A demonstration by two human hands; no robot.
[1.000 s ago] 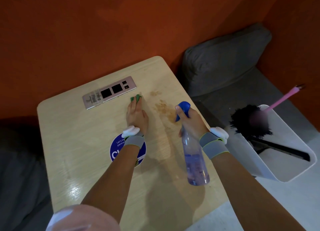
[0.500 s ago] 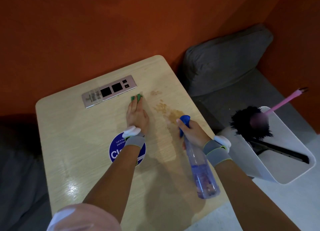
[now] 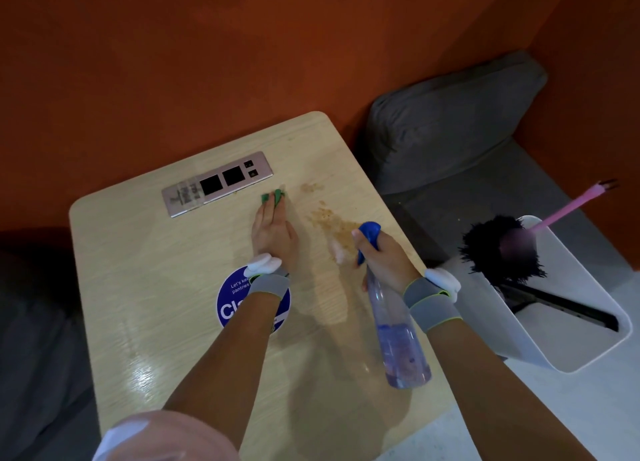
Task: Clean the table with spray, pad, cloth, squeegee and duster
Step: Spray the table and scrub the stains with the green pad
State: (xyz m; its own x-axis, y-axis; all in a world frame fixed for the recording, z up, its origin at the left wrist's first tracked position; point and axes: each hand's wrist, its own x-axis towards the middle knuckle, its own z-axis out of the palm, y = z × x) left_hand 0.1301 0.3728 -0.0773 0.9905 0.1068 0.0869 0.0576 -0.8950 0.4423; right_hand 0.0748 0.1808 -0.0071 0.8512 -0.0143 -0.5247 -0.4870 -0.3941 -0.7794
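Right hand [image 3: 386,260]: wrapped round spray bottle [image 3: 398,325] neck, finger on blue trigger, nozzle tipped down
Stain [image 3: 332,220]: brown, on table [image 3: 145,263] just ahead of nozzle; white mist patch at its near edge
Left hand [image 3: 273,230]: flat, pressing green pad [image 3: 273,197] beside stain
Advice: wet whole stain evenly, spare the socket panel [image 3: 217,182], then scrub

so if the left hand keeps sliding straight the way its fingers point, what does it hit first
Probably the metal socket panel set into the table. The left hand lies flat on a green pad, fingers aimed toward the wall, and the panel's near edge sits just beyond the pad. The panel looks flush, so it may slide over.
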